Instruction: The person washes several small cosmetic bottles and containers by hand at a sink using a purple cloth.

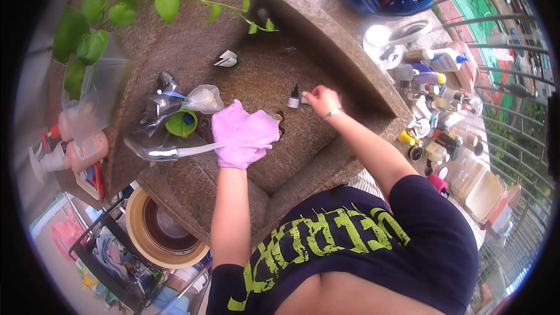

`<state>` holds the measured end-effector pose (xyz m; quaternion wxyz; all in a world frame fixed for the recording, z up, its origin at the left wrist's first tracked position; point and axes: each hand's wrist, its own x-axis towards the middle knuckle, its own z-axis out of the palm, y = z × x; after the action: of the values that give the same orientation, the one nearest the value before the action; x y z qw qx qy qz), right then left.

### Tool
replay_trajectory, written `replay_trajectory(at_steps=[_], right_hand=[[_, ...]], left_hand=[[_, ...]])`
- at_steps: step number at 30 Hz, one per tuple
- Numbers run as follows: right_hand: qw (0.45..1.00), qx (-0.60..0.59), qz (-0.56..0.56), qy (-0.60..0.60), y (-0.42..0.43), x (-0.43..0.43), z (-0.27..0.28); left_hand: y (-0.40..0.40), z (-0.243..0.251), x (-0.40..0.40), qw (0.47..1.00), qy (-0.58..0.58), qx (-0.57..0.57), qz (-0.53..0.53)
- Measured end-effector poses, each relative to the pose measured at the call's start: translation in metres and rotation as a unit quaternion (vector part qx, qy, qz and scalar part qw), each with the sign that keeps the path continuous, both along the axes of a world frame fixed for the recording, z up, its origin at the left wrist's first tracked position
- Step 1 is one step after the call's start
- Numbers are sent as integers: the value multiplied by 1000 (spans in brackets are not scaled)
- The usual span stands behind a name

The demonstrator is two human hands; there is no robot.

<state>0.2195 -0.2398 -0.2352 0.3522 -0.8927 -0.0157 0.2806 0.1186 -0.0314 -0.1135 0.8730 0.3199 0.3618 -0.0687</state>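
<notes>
A pink cloth (245,135) covers my left hand (234,151), so its fingers are hidden. From the chrome faucet spout (159,153), a pale stream like water reaches the cloth. Two small amber-brown objects (280,130) peek out beside the cloth's right edge. Farther right in the stone sink (293,162), my right hand (324,99) pinches a small white item (304,97), mostly hidden by the fingers. Close to its left is a small dropper bottle (293,101) with a black top and a white label.
Left of the cloth are a green cup (181,123) and a knotted clear plastic bag (204,99). A folded white-and-green piece (227,58) lies farther back. A leafy vine (167,7) overhangs the sink. Several bottles (446,59) crowd the right ledge. A tan bucket (135,223) stands below left.
</notes>
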Motion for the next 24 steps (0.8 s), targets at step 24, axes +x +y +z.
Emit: replay_trajectory(at_steps=[24], right_hand=[[938, 182, 226, -189, 147, -80, 111]], left_hand=[[13, 2, -18, 969, -141, 26, 201]])
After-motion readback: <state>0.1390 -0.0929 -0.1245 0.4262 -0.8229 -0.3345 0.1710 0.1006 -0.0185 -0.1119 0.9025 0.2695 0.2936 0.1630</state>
